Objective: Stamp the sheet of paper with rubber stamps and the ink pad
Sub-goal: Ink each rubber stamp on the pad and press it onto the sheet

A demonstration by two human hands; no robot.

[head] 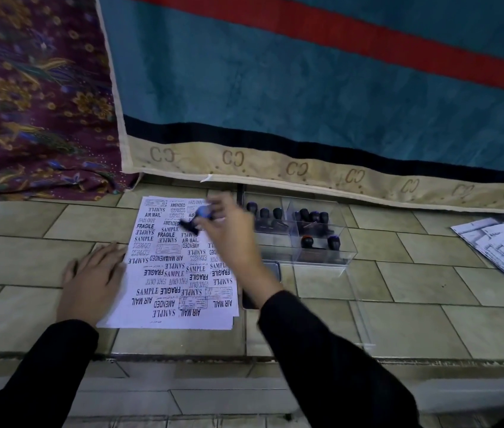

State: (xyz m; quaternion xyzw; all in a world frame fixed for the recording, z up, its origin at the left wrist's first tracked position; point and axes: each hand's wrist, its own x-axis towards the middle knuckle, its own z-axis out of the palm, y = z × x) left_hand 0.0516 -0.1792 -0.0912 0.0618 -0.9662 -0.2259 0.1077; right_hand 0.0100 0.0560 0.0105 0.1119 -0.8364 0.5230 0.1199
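Sheet [170, 267]: lies flat on the tiled floor [399, 291], long axis running away from the person, leaning slightly right; already crowded with prints facing both ways. Left hand [93, 282]: spread flat, pressing the sheet's left edge. Right hand [229, 233]: blurred, fingers pinching a stamp [195, 220] over the sheet's far right part; the stamp looks tilted, face down-left. Ink pad [272, 270]: just right of the sheet, mostly hidden by the forearm. Risks: overlapping an existing print; a tilted stamp printing unevenly or smearing.
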